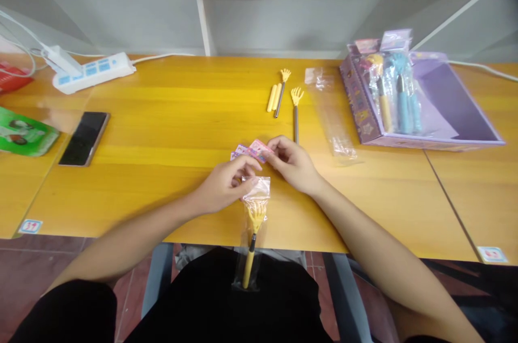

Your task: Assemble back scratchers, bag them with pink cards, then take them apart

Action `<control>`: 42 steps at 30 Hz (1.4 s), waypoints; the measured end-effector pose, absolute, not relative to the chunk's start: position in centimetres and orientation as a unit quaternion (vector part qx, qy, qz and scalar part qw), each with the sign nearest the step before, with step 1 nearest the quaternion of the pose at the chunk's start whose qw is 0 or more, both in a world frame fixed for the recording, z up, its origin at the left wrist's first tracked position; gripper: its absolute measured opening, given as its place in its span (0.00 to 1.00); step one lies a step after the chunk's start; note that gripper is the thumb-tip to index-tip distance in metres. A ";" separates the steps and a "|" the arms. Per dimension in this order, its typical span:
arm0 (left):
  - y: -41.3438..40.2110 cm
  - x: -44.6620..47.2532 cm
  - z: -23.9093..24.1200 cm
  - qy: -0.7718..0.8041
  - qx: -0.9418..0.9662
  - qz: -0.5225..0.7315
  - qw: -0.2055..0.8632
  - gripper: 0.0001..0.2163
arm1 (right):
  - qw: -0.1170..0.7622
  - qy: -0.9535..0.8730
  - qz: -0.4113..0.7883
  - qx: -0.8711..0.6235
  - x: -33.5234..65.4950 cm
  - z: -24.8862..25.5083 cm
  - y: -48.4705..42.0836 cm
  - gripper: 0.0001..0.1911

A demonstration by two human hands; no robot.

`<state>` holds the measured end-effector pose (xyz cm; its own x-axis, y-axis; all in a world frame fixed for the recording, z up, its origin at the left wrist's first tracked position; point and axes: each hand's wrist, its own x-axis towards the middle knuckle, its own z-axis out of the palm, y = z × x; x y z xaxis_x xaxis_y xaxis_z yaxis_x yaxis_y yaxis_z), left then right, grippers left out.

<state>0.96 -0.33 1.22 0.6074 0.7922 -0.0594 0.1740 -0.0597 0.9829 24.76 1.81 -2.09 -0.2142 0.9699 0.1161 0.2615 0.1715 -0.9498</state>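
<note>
My left hand [224,184] pinches the top of a clear plastic bag [261,187]. Inside the bag is a yellow back scratcher [250,256], its claw end up and its handle hanging past the table edge. Between the thumb and fingers of my right hand [297,165] is a pink printed card [260,148]. Purple printed cards [242,151] lie just left of it, partly behind my left fingers. Beyond my right hand, a yellow claw on a metal rod [296,116] rests on the table, its lower end hidden by that hand.
Farther back lie another claw rod [280,97] and two yellow handle pieces [272,98]. An unfilled clear bag [332,116] is beside a purple box [477,111] holding bagged back scratchers [400,95]. On the left are a phone [84,139], a power strip [97,72] and a green packet [26,132].
</note>
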 end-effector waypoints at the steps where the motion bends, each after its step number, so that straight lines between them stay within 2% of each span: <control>1: -0.1 0.9 1.2 0.357 0.667 0.281 0.590 0.11 | 0.430 -0.639 0.426 -0.475 24.9 -1.8 1.7 0.20; 4: 0.3 0.8 1.2 0.362 0.653 0.302 0.593 0.08 | 0.485 -0.634 0.397 -0.453 25.6 -0.7 1.1 0.20; 7: 0.5 0.8 1.1 0.366 0.654 0.307 0.586 0.09 | 0.505 -0.660 0.386 -0.400 26.3 0.5 0.3 0.16; 13: 0.4 0.9 0.6 0.373 0.614 0.306 0.625 0.13 | 0.439 -0.774 0.368 -0.270 26.3 1.5 -0.6 0.07; 16: 0.5 0.9 0.8 0.363 0.593 0.305 0.651 0.15 | 0.391 -0.814 0.342 -0.259 25.8 1.4 -0.6 0.05; 19: 0.5 0.8 1.0 0.358 0.582 0.316 0.658 0.17 | 0.388 -0.831 0.293 -0.270 25.5 1.1 -0.5 0.03; 24: 0.3 0.6 1.0 0.325 0.573 0.321 0.681 0.20 | 0.405 -0.804 0.255 -0.354 25.5 1.0 -0.4 0.07; 29: -0.1 0.9 1.1 0.318 0.628 0.312 0.639 0.16 | 0.399 -0.802 0.245 -0.370 25.4 1.2 -0.2 0.09; 32: -0.3 1.2 1.0 0.340 0.657 0.308 0.598 0.19 | 0.381 -0.820 0.228 -0.360 25.6 1.3 -0.1 0.10; 37: -0.2 1.2 0.7 0.346 0.667 0.305 0.585 0.19 | 0.333 -0.847 0.227 -0.346 26.2 1.5 0.1 0.14; 42: -0.3 1.3 0.5 0.340 0.661 0.314 0.591 0.20 | 0.355 -0.835 0.257 -0.333 26.4 1.6 0.4 0.10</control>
<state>1.28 -0.27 0.47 0.5713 0.8206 0.0132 0.0785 -0.0706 0.9944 26.39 0.42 1.60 -0.5263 0.7382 0.4219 0.3739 0.6466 -0.6649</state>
